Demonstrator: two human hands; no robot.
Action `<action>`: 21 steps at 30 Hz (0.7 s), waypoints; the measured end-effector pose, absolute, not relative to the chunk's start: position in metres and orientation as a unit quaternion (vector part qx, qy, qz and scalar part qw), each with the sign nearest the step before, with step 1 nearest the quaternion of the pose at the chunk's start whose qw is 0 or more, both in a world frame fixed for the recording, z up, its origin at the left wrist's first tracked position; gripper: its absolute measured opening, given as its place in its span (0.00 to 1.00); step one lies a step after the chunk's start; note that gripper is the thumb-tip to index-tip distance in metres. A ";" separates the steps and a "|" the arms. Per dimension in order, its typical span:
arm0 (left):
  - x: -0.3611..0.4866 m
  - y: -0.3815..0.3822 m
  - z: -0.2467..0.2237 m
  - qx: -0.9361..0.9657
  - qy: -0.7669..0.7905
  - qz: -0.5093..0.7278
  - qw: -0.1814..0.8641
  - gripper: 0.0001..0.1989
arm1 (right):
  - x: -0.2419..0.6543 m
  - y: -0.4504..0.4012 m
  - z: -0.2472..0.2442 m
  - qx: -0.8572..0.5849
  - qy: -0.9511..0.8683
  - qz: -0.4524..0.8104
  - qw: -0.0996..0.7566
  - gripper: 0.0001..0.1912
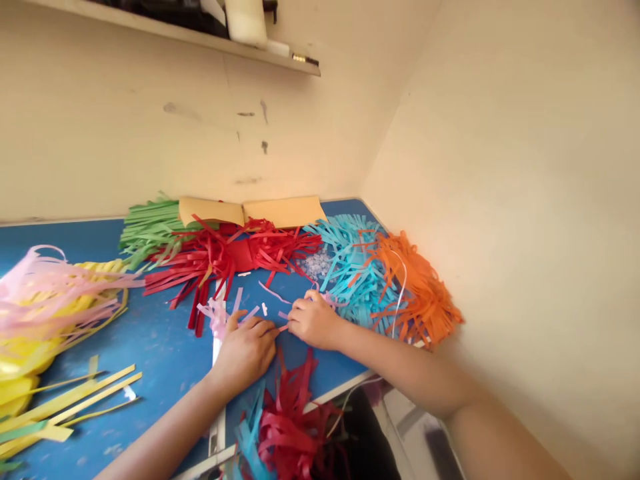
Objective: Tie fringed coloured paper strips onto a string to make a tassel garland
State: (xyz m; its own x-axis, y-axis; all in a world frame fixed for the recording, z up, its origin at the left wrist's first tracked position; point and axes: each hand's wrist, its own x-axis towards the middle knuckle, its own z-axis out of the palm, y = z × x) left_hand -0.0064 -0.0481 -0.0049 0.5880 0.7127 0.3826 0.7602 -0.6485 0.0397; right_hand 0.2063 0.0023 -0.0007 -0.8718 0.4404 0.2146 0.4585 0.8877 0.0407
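Over the blue table, my left hand (251, 348) is closed with bent fingers pressed together at the end of a thin lilac paper strip (283, 328). Facing it, my right hand (316, 320) is closed in a pinch on the same strip. More lilac fringed paper (217, 316) sticks out beyond my left hand, and another lilac bit shows behind my right. Between and beyond the hands lie a loose lilac strip (273, 291) and a small white plastic tab (265, 309). My fingertips are partly hidden.
Red fringe (240, 257), green fringe (145, 230), blue fringe (350, 260) and orange fringe (420, 287) line the back and right. Yellow paper (30, 353) and pink strips (45, 293) lie left. Red and blue fringe (295, 427) hangs at the front edge. A shelf (175, 33) juts out above.
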 end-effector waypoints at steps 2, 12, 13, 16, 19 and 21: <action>-0.001 -0.045 -0.005 -0.884 -0.412 -0.203 0.085 0.11 | 0.199 0.004 0.001 -0.217 -0.970 -0.071 0.082 0.15; -0.015 -0.111 0.053 -0.851 -0.352 -0.367 0.128 0.11 | 0.202 -0.060 0.078 -0.340 -0.783 0.461 0.241 0.12; -0.015 -0.119 0.059 -0.855 -0.342 -0.368 0.126 0.12 | 0.203 -0.063 0.084 -0.323 -0.724 0.564 0.230 0.15; -0.010 -0.131 0.071 -0.849 -0.340 -0.386 0.118 0.12 | 0.201 -0.064 0.088 -0.309 -0.553 0.746 0.204 0.21; 0.000 -0.134 0.075 -0.833 -0.347 -0.415 0.115 0.11 | 0.196 -0.069 0.079 -0.314 -0.494 0.783 0.209 0.22; 0.008 -0.135 0.077 -0.814 -0.359 -0.444 0.103 0.10 | 0.194 -0.075 0.073 -0.309 -0.484 0.787 0.225 0.21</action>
